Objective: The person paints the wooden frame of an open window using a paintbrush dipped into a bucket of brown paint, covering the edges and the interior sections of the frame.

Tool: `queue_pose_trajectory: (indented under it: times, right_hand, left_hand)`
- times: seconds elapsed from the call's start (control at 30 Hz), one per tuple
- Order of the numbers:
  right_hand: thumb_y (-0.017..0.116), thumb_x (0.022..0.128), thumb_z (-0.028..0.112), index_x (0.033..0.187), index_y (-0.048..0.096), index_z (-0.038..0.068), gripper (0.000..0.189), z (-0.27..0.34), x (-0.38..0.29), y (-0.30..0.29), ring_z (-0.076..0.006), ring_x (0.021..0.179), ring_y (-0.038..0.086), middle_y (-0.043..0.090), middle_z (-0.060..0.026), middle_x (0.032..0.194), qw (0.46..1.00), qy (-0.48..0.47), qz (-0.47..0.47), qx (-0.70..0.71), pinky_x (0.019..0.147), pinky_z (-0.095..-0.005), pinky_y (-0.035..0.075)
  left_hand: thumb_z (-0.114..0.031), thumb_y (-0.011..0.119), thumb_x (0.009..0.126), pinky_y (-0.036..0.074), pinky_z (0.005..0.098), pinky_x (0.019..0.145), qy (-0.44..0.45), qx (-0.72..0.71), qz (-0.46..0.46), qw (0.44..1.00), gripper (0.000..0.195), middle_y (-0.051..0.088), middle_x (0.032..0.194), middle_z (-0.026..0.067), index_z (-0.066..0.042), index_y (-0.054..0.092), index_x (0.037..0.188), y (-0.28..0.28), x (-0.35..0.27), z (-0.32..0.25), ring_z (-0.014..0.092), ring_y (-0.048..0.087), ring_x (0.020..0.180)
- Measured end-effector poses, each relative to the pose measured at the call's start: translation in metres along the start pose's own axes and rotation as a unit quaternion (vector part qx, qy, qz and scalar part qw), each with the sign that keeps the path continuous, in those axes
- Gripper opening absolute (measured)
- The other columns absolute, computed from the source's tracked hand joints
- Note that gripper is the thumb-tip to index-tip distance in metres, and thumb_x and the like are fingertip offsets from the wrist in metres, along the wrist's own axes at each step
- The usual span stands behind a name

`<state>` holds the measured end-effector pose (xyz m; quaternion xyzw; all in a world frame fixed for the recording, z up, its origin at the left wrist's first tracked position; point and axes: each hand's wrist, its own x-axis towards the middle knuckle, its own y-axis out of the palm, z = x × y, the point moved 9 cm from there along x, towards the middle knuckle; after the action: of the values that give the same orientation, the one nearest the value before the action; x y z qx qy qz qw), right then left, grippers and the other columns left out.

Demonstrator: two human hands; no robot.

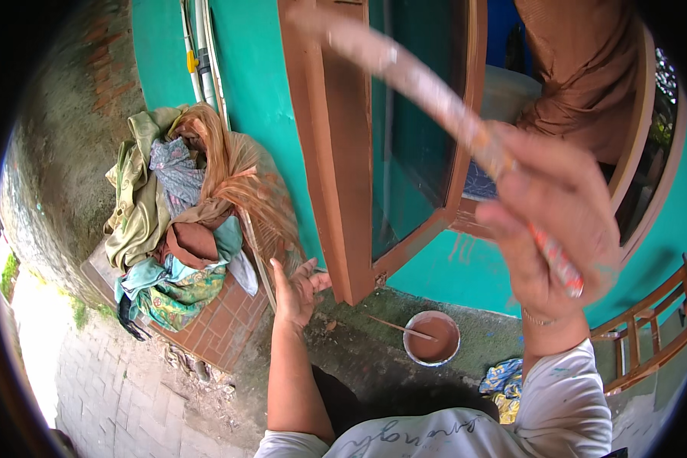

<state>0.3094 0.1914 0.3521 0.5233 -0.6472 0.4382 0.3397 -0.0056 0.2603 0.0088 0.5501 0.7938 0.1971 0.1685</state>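
My right hand [555, 229] is raised at the right and grips a long, paint-stained paintbrush [401, 63]; both are motion-blurred. The brush slants up to the left, its far end over the top of the brown wooden frame [343, 172] of a swung-out glass window. I cannot tell whether the tip touches the wood. Fingers spread and holding nothing, my left hand [299, 292] is beside that frame's lower end; contact there is unclear. On the ground between my arms stands a bucket of brown paint [432, 338], a thin stick [398, 327] resting in it.
A heap of cloths [177, 217] lies on a tiled ledge [223, 338] at left. Pipes with a yellow valve [192, 61] run up the turquoise wall [252, 74]. A brown curtain [584, 74] hangs inside the window. At right are a wooden ladder-like frame [644, 332] and patterned cloth [502, 379].
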Motion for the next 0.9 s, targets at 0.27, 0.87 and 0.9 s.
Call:
queue_pose_trajectory:
  times: [0.27,0.87,0.9]
  right_hand:
    - [0.072,0.076,0.006,0.099,0.063,0.0,0.025,0.022,0.02,0.048,-0.0301,0.089,0.067,0.064,-0.0234,0.101,0.983,-0.147,-0.001,-0.111,0.072,-0.0334,0.056]
    - [0.077,0.071,0.002,0.098,0.067,0.001,0.028,0.032,0.021,0.058,-0.026,0.077,0.065,0.065,-0.0195,0.097,0.989,-0.007,0.144,0.025,0.065,-0.0318,0.054]
    - [0.077,0.073,0.002,0.099,0.066,0.001,0.028,0.033,0.033,0.053,-0.0271,0.082,0.066,0.066,-0.02,0.098,0.993,-0.023,0.12,-0.003,0.069,-0.0328,0.054]
  left_hand:
    - [-0.092,0.003,0.074,-0.007,0.0648,0.109,0.011,0.0,0.011,1.0,0.127,0.069,0.099,0.0165,0.01,0.005,0.149,-0.003,0.0,-0.007,0.033,0.05,0.123]
    - [-0.096,0.008,0.069,-0.009,0.0666,0.108,-0.002,-0.03,0.036,0.999,0.132,0.066,0.092,0.0146,0.007,0.001,0.15,0.007,0.002,-0.007,0.028,0.059,0.101]
    - [-0.096,0.008,0.068,-0.008,0.0663,0.108,-0.002,-0.033,0.034,0.999,0.132,0.067,0.093,0.0147,0.007,0.0,0.15,0.006,0.002,-0.006,0.028,0.058,0.103]
